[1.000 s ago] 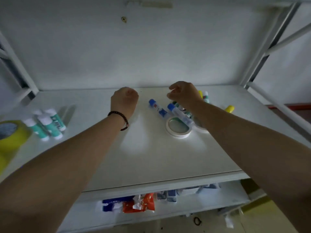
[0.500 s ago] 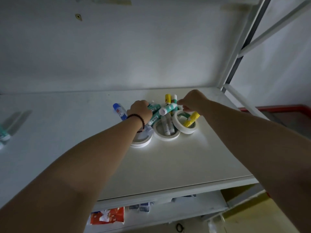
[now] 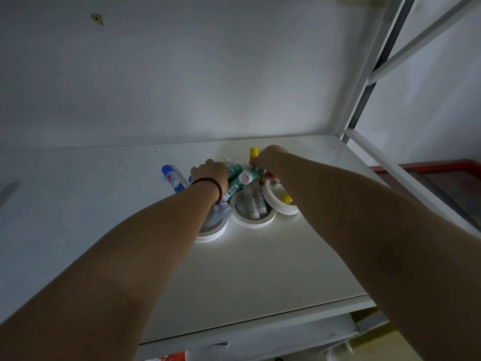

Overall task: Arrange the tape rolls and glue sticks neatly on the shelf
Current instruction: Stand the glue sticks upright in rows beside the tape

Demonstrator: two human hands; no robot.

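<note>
White shelf (image 3: pixel 260 269), head view: we see both hands over the heap of tape rolls and glue sticks near its back right. Right hand (image 3: pixel 270 158) has fingers curled, pinching a green glue stick (image 3: pixel 250 175) raised above the pile, white cap toward us. Left hand (image 3: pixel 212 170), beaded bracelet (image 3: pixel 212 185) at the wrist, is curled knuckles-up on the pile; we cannot tell what it holds. Three white tape rolls (image 3: pixel 253 220) lie flat below; a blue glue stick (image 3: pixel 173 178) lies just left.
</note>
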